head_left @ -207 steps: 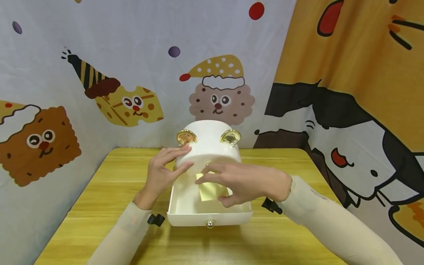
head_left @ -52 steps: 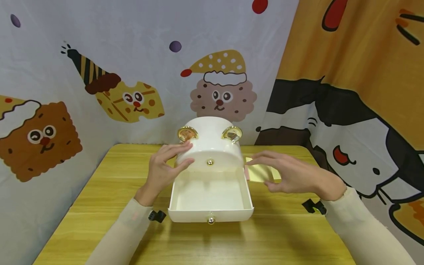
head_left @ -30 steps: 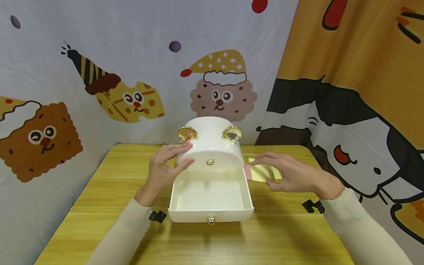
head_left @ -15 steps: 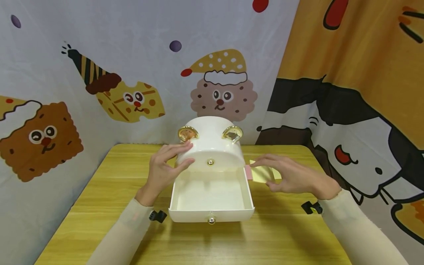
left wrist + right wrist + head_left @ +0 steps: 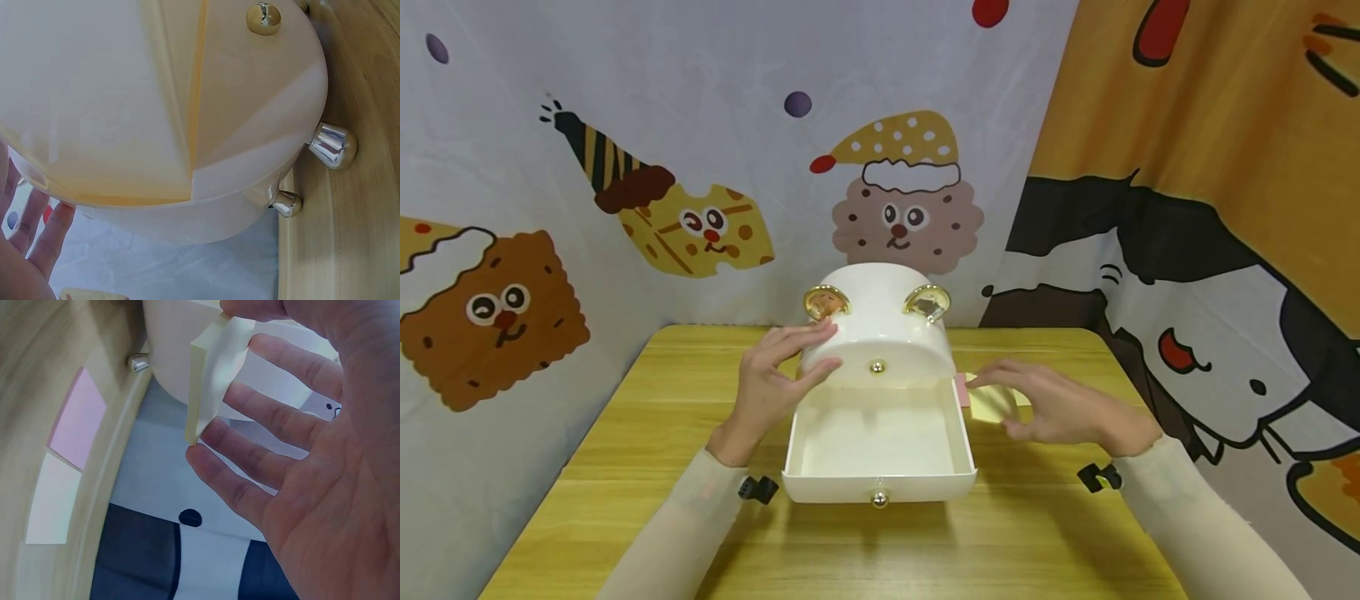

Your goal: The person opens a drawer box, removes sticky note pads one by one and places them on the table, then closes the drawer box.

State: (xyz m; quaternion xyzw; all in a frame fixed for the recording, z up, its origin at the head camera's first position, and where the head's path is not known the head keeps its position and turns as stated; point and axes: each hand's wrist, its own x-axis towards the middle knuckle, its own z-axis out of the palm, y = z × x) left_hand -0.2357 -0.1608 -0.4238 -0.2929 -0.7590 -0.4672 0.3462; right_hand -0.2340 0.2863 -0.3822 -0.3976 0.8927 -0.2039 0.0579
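A white desktop drawer box [image 5: 880, 321] with gold ears stands in the middle of the table, its lower drawer [image 5: 880, 489] pulled out toward me. My left hand [image 5: 771, 383] touches the box's left side, thumb at the front and fingers reaching back; in the left wrist view its fingertips [image 5: 59, 219] lie at the curved edge. To the right of the box, my right hand [image 5: 1052, 404] pinches a yellow sticky note pad [image 5: 991, 404] between thumb and fingers. In the right wrist view the held pad [image 5: 215, 375] is tilted up on edge above the table.
Beside the box, a pink sticky note pad [image 5: 78, 419] and a pale yellow one [image 5: 53, 500] lie end to end on the wooden table [image 5: 700, 533]. Short metallic feet [image 5: 334, 147] lift the box. A cartoon-printed cloth [image 5: 715, 83] hangs close behind the table.
The yellow pad was in the open drawer under my right hand; now that hand holds it right of the box. Lately it has dipped slightly toward me. My left hand stays on the box.
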